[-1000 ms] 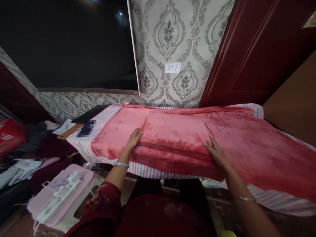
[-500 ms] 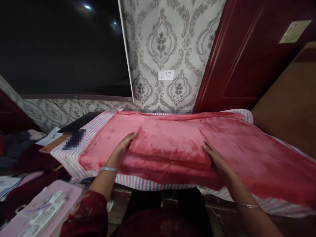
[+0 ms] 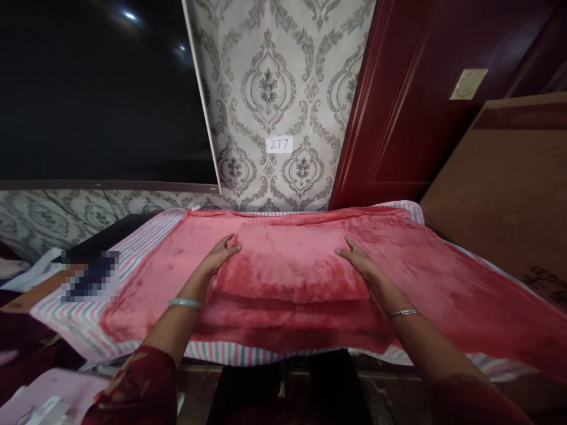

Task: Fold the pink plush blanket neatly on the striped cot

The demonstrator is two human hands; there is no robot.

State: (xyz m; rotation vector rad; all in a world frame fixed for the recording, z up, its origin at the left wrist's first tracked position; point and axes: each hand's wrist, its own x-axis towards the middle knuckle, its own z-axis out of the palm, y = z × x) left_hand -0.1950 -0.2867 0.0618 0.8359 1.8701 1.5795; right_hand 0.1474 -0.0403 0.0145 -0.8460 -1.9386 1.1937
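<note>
A thick folded red plush blanket (image 3: 290,265) lies in the middle of the surface, its layers stacked toward me. My left hand (image 3: 221,255) grips its left side, with the thumb on top and the other fingers at the edge. On the opposite side, my right hand (image 3: 358,258) holds the edge in the same way, thumb over the top. Beneath the bundle spreads a flat red plush cover (image 3: 443,289); I cannot tell whether the two are one piece. A striped cloth (image 3: 225,353) shows under its borders.
A large dark screen (image 3: 97,100) stands behind on the left, before patterned wallpaper. A paper label (image 3: 279,144) reads 277. At the right is a big cardboard box (image 3: 500,171). A pink plastic lid or case (image 3: 66,386) is at lower left, near clothes.
Both hands have slid toward the far part of the folded blanket's sides, and their thumbs now lie over its top. The camera view has turned somewhat to the right.
</note>
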